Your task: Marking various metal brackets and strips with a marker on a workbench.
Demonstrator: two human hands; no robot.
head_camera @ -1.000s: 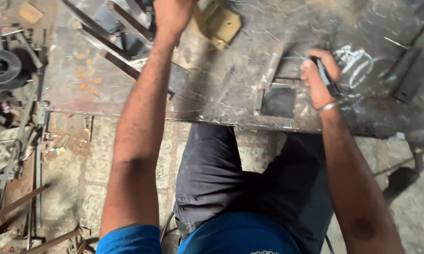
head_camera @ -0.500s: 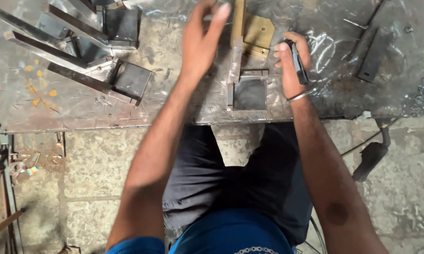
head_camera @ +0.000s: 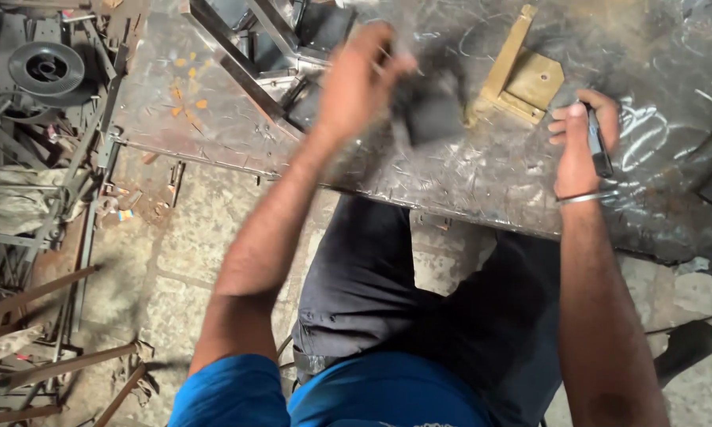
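The left hand [head_camera: 360, 83] grips a blurred dark square metal piece [head_camera: 429, 111] at upper centre; the right hand [head_camera: 579, 146] is closed round a slim dark tool [head_camera: 598, 144], apparently between placements.

left hand [head_camera: 360, 83] blurred gripping dark metal piece [head_camera: 429, 111], right hand [head_camera: 579, 142] holding dark tool [head_camera: 598, 146], steel table [head_camera: 482, 174]

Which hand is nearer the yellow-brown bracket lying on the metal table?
Right. The right hand, gripping a dark tool, sits just beside the yellow-brown bracket. The left hand is farther off, beyond a blurred dark piece.
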